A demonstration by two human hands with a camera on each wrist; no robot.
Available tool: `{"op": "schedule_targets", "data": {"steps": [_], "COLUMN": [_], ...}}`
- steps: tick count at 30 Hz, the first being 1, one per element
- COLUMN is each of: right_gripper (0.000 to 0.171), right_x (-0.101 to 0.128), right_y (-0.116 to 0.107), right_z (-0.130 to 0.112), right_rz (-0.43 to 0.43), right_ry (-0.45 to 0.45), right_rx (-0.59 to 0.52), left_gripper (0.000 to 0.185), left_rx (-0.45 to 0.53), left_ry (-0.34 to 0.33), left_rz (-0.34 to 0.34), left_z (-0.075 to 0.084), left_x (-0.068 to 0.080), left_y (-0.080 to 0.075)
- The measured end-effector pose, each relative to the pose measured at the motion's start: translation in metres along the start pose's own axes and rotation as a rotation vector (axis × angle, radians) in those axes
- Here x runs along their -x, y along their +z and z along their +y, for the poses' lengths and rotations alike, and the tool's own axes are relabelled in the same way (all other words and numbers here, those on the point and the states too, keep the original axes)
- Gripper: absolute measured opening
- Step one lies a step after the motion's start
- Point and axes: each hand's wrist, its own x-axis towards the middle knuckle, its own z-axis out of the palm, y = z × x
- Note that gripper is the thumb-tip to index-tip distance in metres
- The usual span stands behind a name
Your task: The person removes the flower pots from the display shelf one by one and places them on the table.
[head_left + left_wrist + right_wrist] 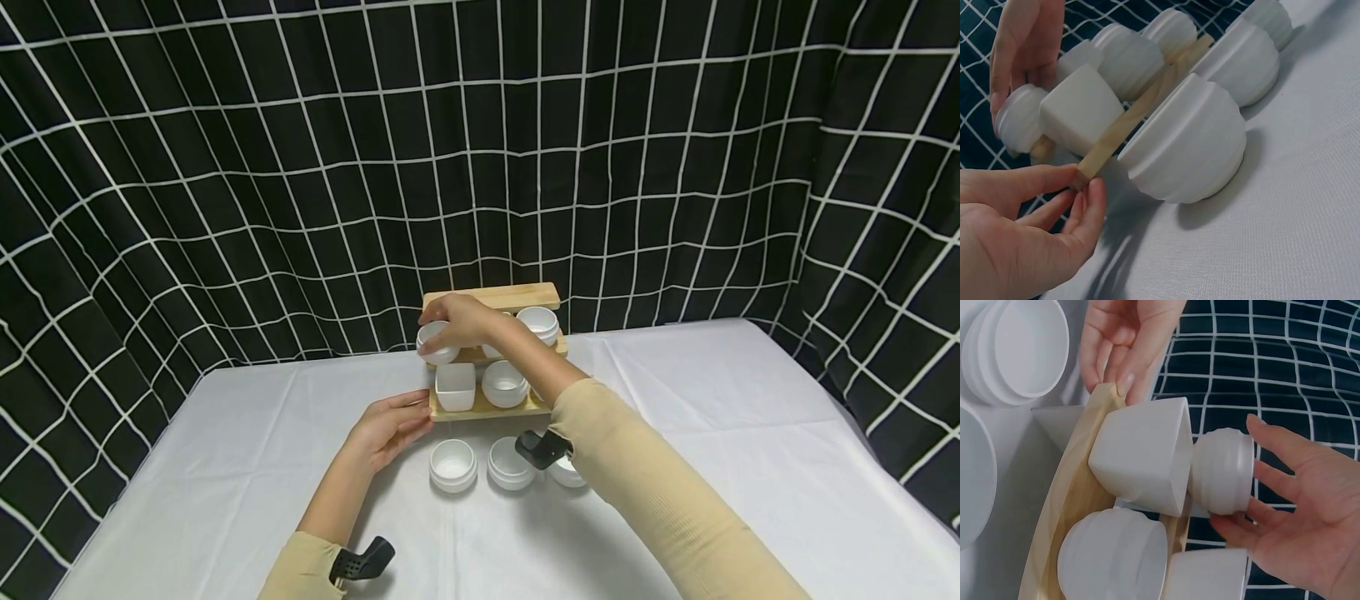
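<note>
A stepped wooden stand holds several white pots. My left hand pinches the left end of its lowest step between thumb and fingers. Up at the left end of the middle step, my right hand holds a small round white pot, thumb and fingers curled about its rim and side. A square white pot sits just in front of it on the lowest step, beside a ribbed round pot. Another round pot stands at the right of the middle step. My right forearm partly hides the stand's right side.
Three round white pots stand in a row on the white cloth before the stand: the left pot, the middle pot and the right pot, partly behind my sleeve. A black curtain with white grid lines rises behind the table.
</note>
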Motion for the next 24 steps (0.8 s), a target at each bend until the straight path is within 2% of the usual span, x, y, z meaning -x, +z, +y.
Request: {"op": "schedule_targets", "data": {"steps": [5,15,24], "right_gripper": [0.050,0.044,0.044], "right_x": [-0.0007,-0.0030,-0.0012], "right_y": [0.0016,0.0036,0.0029], "right_z": [-0.0033,-0.0006,-0.0005], "right_rz": [-0.011,0.025,0.047], "right_ry": [0.012,-0.014,-0.001], "right_rx": [-0.003,0.022,-0.019], "left_gripper": [0.052,0.052,0.052], "left_rx": [0.001,0.003,0.007], "left_ry": [0.004,0.004,0.004], "left_rz": [-0.003,0.000,0.000], "left_z": [-0.0004,-0.0008,-0.0006], "left_x": [0.0007,0.0003,0.0006], "left_y": [0.0010,0.0022,0.0012]}}
